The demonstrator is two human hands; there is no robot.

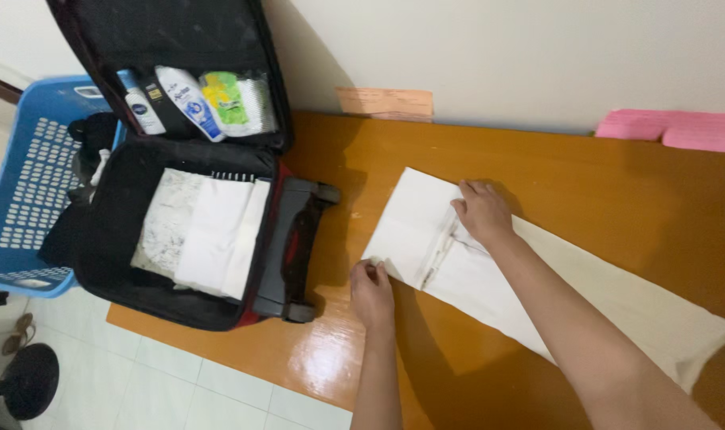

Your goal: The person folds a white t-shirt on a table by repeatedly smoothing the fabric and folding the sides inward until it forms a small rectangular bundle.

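A long white garment (490,271) lies flat across the orange wooden table (617,191), one end folded over. My left hand (370,291) pinches the near corner of the folded end. Flat on the fold's far edge, near a seam, rests my right hand (482,211). An open black suitcase (107,239) stands at the table's left end, with folded white clothes (207,231) in its base and several toiletry bottles (187,99) in its raised lid.
A blue plastic laundry basket (28,183) with dark clothes stands left of the suitcase. Pink paper (673,127) and an orange sheet (386,102) lie against the white wall. White floor tiles (179,382) show below, with a dark round object (24,382) at bottom left.
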